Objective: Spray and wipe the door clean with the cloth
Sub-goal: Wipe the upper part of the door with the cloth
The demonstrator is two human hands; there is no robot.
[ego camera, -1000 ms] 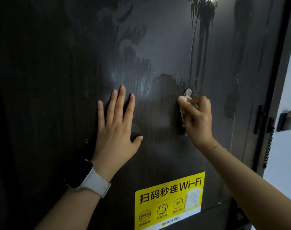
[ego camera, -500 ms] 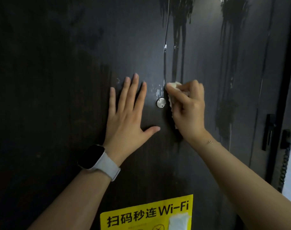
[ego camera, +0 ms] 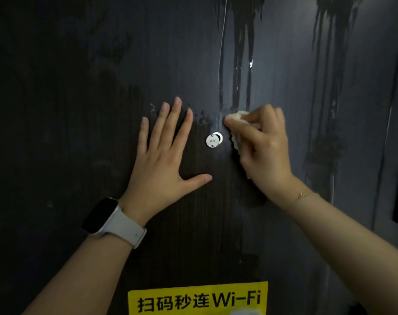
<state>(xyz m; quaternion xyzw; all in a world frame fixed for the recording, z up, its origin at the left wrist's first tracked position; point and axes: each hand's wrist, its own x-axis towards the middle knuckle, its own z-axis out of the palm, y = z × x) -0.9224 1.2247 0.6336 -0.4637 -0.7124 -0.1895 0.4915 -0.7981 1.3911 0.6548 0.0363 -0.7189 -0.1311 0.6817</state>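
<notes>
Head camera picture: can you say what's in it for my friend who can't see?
A right hand presses a pale cloth against a dark wet door, beside a round silver peephole. The left hand, with a white watch, lies flat on the door. Below is a yellow Wi-Fi sticker.

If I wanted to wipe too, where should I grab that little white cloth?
Probably by the bunched middle of the small white cloth, coming from the right as the right hand does. It is crumpled into a wad against the dark door, so curled fingers can pinch it from behind and leave its face flat on the wet streaks.
</notes>
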